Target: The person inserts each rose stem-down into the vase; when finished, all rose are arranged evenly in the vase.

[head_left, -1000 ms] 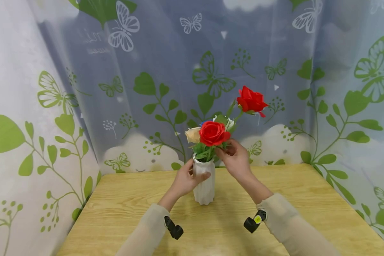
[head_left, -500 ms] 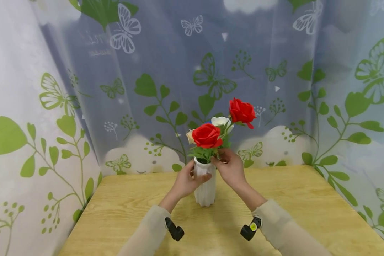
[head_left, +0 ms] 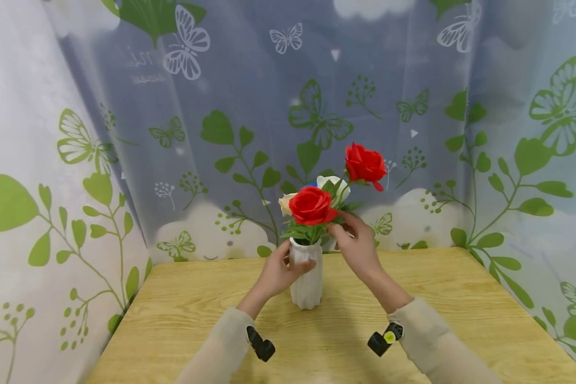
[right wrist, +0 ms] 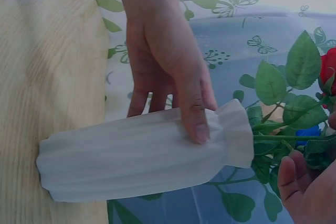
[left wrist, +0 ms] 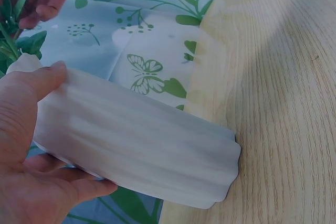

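Note:
A white ribbed vase (head_left: 307, 288) stands upright on the wooden table with artificial flowers in it. My left hand (head_left: 276, 272) grips the vase from the left just below its rim, thumb across the front (left wrist: 50, 80). Beside the mouth, my right hand (head_left: 360, 248) pinches at the leafy stem of the taller red rose (head_left: 366, 162), which leans out to the right. Another red rose (head_left: 312, 205) faces front, with a cream rose (head_left: 286, 204) to its left and a white rose (head_left: 334, 185) behind. A bit of blue flower (right wrist: 308, 135) shows among the green leaves (right wrist: 270, 82).
The wooden table (head_left: 182, 304) ends just behind the vase. A curtain (head_left: 249, 69) printed with butterflies and leaves hangs around the back and sides. Each sleeve carries a small black wrist camera (head_left: 261, 344) near its cuff.
The taller red rose has come down and left from one second ago, then shifted slightly up. My right hand dipped toward the vase rim, then rose a little. The left hand keeps its grip.

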`<state>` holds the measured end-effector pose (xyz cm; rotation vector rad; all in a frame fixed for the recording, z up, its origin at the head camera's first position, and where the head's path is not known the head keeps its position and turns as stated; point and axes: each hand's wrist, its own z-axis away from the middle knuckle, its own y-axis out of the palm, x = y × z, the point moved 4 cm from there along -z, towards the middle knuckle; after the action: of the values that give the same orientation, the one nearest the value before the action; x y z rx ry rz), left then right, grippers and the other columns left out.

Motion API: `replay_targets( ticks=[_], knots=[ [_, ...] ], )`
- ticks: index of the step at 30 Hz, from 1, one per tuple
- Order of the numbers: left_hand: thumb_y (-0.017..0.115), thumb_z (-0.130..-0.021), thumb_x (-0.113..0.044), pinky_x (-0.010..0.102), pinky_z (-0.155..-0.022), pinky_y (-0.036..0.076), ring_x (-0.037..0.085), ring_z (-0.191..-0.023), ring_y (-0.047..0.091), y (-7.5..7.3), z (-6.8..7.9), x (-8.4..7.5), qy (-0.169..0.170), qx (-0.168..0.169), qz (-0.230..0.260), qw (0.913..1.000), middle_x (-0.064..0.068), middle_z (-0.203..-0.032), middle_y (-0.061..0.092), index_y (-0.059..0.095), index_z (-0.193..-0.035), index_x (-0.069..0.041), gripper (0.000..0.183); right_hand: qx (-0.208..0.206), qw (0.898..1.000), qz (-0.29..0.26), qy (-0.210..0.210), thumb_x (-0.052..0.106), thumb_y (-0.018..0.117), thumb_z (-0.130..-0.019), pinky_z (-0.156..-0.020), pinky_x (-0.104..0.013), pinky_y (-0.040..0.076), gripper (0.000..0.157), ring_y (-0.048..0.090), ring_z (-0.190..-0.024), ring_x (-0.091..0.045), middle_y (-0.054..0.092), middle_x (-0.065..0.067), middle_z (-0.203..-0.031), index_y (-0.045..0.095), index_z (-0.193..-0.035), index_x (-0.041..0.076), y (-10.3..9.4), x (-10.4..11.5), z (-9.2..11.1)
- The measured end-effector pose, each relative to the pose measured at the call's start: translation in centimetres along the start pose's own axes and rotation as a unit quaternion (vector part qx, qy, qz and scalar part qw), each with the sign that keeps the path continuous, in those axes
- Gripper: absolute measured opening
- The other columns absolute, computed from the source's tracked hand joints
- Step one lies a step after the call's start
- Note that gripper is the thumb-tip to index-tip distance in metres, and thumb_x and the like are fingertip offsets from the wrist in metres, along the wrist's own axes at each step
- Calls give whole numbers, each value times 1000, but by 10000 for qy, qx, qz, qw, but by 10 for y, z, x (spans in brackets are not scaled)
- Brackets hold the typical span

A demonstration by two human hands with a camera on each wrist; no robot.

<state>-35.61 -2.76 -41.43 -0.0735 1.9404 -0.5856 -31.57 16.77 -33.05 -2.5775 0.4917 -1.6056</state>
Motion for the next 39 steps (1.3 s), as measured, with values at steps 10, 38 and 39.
replay_targets(
  ticks=[10, 38, 39],
  knots=[
    [79, -96, -38, 52, -97, 60, 36, -126, 66, -1, 0, 2, -191, 8, -52, 9998, 9, -130, 67, 61, -127, -16, 43, -565, 9963, -588, -263, 19, 61, -108, -59, -19, 49, 34, 52, -64, -7, 56, 0, -121, 71, -133, -2, -11, 7, -6],
    [78, -98, -38, 60, -112, 50, 37, -139, 57, 2, 0, 6, -239, 64, 217, 9995, 8, -153, 58, 47, -158, -24, 69, -437, 9953, 77, -864, 11, 79, -95, -70, -15, 52, 22, 60, -83, 2, 66, -18, -126, 81, -111, -5, 12, -26, 8],
    [78, -98, -38, 61, -112, 50, 37, -140, 57, 1, -1, 6, -226, 45, 204, 9995, 7, -154, 57, 46, -159, -24, 70, -425, 9953, 100, -867, 12, 79, -95, -70, -15, 51, 22, 60, -83, 1, 66, -18, -126, 81, -111, -4, 12, -26, 7]
  ],
)
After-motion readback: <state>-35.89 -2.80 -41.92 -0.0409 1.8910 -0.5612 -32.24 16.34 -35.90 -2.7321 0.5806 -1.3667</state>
